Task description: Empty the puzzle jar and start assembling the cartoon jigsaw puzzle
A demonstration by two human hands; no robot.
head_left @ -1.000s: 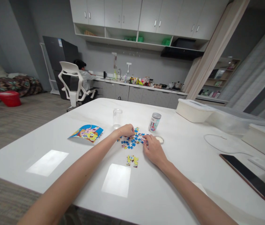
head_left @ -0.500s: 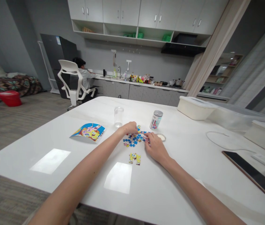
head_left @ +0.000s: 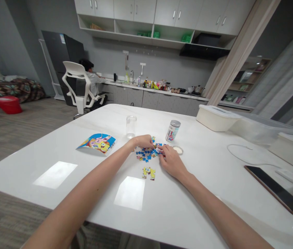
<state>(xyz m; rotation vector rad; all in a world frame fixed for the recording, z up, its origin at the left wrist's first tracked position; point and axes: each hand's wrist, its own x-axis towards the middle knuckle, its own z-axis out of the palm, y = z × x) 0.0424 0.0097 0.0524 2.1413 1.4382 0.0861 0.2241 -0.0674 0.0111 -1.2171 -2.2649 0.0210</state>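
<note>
A loose heap of jigsaw puzzle pieces (head_left: 146, 154), mostly blue with some yellow and pink, lies on the white table between my hands. My left hand (head_left: 145, 141) bends over the heap's far side, fingers curled down; what they hold, if anything, is hidden. At the heap's right side, my right hand (head_left: 170, 158) has thumb and fingers close together on a pale puzzle piece (head_left: 158, 149). Nearer to me, several joined yellow pieces (head_left: 148, 173) form a small cartoon patch. A curved picture sheet (head_left: 97, 143) with the cartoon lies to the left.
Behind the heap stand a clear jar (head_left: 131, 127) and a printed can (head_left: 172, 131); a round lid (head_left: 177, 150) lies by my right hand. Storage boxes (head_left: 216, 118), a cable and a phone (head_left: 276, 188) occupy the right side. A person (head_left: 93, 81) sits at the far counter.
My right hand's fingertips have shifted slightly left into the heap, and a pale piece now shows at them. My left hand stays over the far side. The view has tilted slightly.
</note>
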